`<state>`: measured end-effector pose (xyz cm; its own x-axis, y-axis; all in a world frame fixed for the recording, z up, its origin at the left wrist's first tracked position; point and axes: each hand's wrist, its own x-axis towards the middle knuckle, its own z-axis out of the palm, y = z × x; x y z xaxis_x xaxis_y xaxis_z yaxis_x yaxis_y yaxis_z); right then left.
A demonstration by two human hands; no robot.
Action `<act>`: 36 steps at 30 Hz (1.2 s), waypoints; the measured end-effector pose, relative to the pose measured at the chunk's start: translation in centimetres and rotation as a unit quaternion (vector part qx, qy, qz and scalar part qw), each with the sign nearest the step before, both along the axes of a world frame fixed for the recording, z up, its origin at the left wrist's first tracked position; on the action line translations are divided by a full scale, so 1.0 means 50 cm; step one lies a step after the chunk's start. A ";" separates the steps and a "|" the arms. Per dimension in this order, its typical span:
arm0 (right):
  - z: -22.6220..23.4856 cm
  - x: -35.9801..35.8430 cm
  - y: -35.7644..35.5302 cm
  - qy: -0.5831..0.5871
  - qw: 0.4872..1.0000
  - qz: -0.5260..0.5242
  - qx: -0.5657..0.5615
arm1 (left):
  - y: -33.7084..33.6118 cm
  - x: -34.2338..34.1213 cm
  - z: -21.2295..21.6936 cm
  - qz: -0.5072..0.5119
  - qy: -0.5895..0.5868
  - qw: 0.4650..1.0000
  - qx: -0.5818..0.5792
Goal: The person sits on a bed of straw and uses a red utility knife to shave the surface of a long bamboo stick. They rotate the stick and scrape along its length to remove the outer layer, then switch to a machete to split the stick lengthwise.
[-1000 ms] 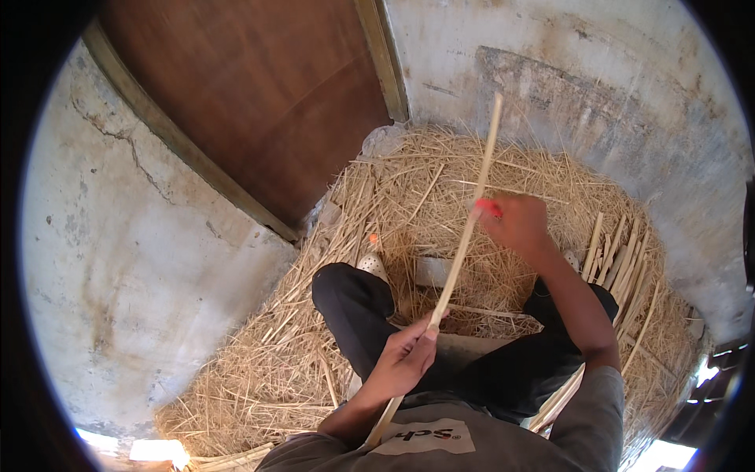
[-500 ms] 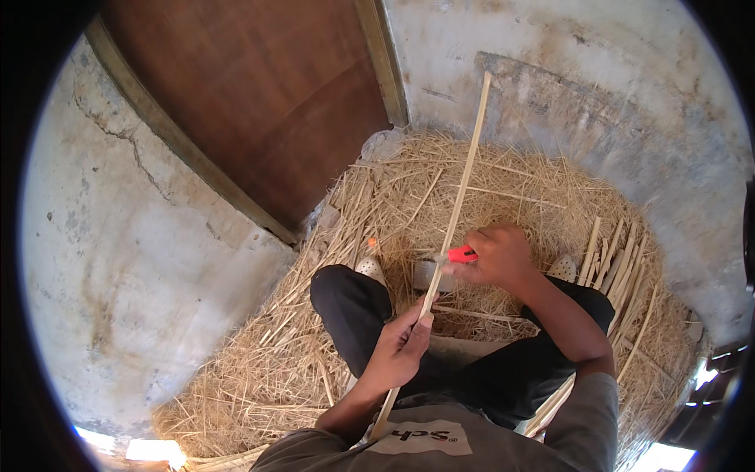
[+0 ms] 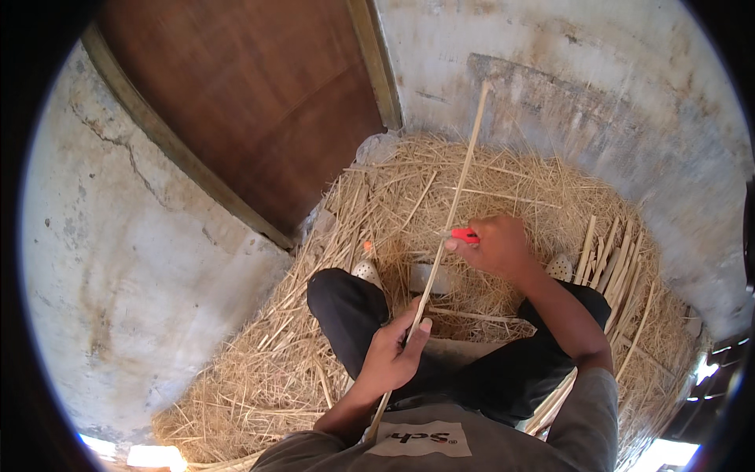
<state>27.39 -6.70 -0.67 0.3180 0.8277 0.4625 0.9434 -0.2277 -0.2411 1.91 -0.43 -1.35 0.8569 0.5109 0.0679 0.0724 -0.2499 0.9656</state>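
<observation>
I sit on a heap of pale shavings with a long thin bamboo strip running from my lap up and away. My left hand grips the strip low down, near my knee. My right hand is closed on a small red-handled knife that lies against the strip about midway along it. The blade itself is hidden by my fingers.
Bamboo shavings cover the floor around me. A bundle of split bamboo slats lies at my right. A brown wooden door and rough plastered walls close the corner. A light sandal shows on my left foot.
My right hand with the red knife has slid down the strip toward me, from high up to about its middle. My left hand keeps its grip low on the strip.
</observation>
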 end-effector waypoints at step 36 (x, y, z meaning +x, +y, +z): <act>-0.010 -0.097 0.007 -0.011 0.994 0.104 0.015 | 0.031 -0.035 0.018 -0.039 0.022 0.970 -0.237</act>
<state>22.54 -6.35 -1.19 0.1310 0.8600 0.4932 0.9744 -0.0199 -0.2240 0.13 1.10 -0.44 0.8911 0.4091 -0.1966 0.1150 0.2156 0.9697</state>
